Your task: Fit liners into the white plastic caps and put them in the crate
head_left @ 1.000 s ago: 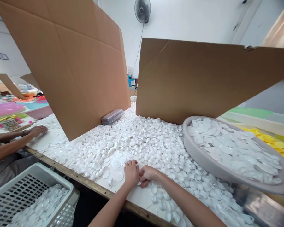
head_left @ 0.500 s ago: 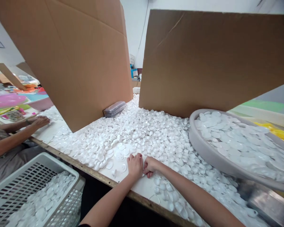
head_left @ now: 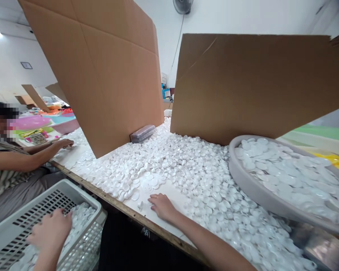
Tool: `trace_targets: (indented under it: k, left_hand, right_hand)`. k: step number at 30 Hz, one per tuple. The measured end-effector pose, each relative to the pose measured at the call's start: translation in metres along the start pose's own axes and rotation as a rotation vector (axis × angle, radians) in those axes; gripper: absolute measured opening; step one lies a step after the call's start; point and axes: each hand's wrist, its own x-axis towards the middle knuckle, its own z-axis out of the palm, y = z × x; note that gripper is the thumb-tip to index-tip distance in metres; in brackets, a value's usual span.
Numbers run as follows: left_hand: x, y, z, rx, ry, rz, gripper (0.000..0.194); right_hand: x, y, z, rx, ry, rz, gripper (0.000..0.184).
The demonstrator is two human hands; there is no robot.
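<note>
My left hand (head_left: 52, 227) is over the pale plastic basket (head_left: 100, 210), its fingers apart and slightly blurred, with nothing seen in them. Small round white plastic pieces (head_left: 80, 214) lie inside the basket below it. On the white tabletop (head_left: 172, 188), my right hand (head_left: 161, 206) rests palm down with its fingers stretched out. A single small white piece (head_left: 140, 205) is just left of its fingertips. Beyond that hand, a wide heap of shallow, cup-like white pieces (head_left: 197, 162) covers the table.
Two large cardboard sheets (head_left: 110, 75) (head_left: 237, 86) stand upright across the heap. A grey tub (head_left: 237, 165) of flat white discs is at right. A clear plastic box (head_left: 142, 133) leans by the left sheet. Another person (head_left: 22, 162) sits at the table's left.
My left hand has left the tabletop and moved left to above the basket. My right hand has opened from a closed grip and shifted slightly left. The view has tilted up.
</note>
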Motion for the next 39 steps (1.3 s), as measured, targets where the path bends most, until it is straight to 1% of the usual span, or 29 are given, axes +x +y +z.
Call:
trace_targets:
  k: [1,2,3,4,6,8,10,12,13,14,16,18,21,23,26,31,34,37,39]
  left_hand:
    - [0.004,-0.006,0.002,0.031,0.05,-0.018,0.041]
    - [0.003,-0.004,0.004,0.014,0.087,0.022,0.041]
    - [-0.003,0.007,0.008,-0.047,0.106,0.119,0.041]
    - [-0.014,0.025,0.012,-0.137,0.099,0.258,0.04]
    - [-0.043,0.076,0.021,-0.345,0.012,0.566,0.035]
    - [-0.08,0.137,0.031,-0.501,-0.113,0.793,0.032]
    - [-0.116,0.195,0.039,-0.579,-0.21,0.971,0.037]
    - [-0.147,0.24,0.046,-0.603,-0.255,1.077,0.045]
    - [-0.159,0.257,0.05,-0.603,-0.26,1.099,0.046]
    - [-0.168,0.27,0.053,-0.598,-0.253,1.101,0.045]
    - [-0.179,0.287,0.059,-0.596,-0.217,1.081,0.04]
    - [-0.182,0.293,0.064,-0.602,-0.198,1.059,0.03]
    - [-0.177,0.288,0.068,-0.644,-0.233,1.035,0.02]
    - [-0.172,0.278,0.067,-0.725,-0.251,1.026,0.018]
    - [-0.167,0.261,0.061,-0.859,-0.248,1.038,0.02]
    - [-0.163,0.233,0.047,-0.905,-0.318,1.098,0.019]
    - [-0.165,0.223,0.049,-0.871,-0.337,1.092,0.027]
    - [-0.17,0.217,0.057,-0.815,-0.391,1.05,0.023]
    - [-0.174,0.215,0.063,-0.826,-0.435,1.053,0.022]
  right_hand:
    - [-0.001,-0.001,0.006,-0.053,0.009,0.013,0.023]
    - [-0.004,-0.001,0.01,-0.092,0.017,0.036,0.02]
    - [-0.007,0.0,0.012,-0.117,0.026,0.061,0.018]
    - [-0.011,0.003,0.012,-0.128,0.037,0.084,0.016]
    - [-0.02,0.012,0.009,-0.117,0.059,0.129,0.016]
    - [-0.033,0.022,0.001,-0.069,0.094,0.165,0.018]
    - [-0.047,0.031,-0.007,-0.007,0.145,0.199,0.023]
    - [-0.061,0.036,-0.013,0.037,0.183,0.209,0.024]
    - [-0.067,0.036,-0.014,0.046,0.191,0.203,0.024]
    - [-0.073,0.036,-0.015,0.045,0.194,0.194,0.023]
    - [-0.08,0.033,-0.014,0.024,0.201,0.177,0.023]
    - [-0.083,0.031,-0.013,-0.001,0.206,0.176,0.024]
    - [-0.083,0.032,-0.012,-0.025,0.19,0.191,0.025]
    - [-0.082,0.033,-0.011,-0.049,0.183,0.198,0.026]
    - [-0.08,0.035,-0.008,-0.1,0.213,0.207,0.022]
    - [-0.078,0.034,-0.006,-0.145,0.257,0.177,0.023]
    - [-0.076,0.034,-0.015,-0.088,0.268,0.191,0.026]
    - [-0.068,0.039,-0.03,0.045,0.314,0.26,0.025]
    - [-0.06,0.045,-0.04,0.148,0.364,0.313,0.024]
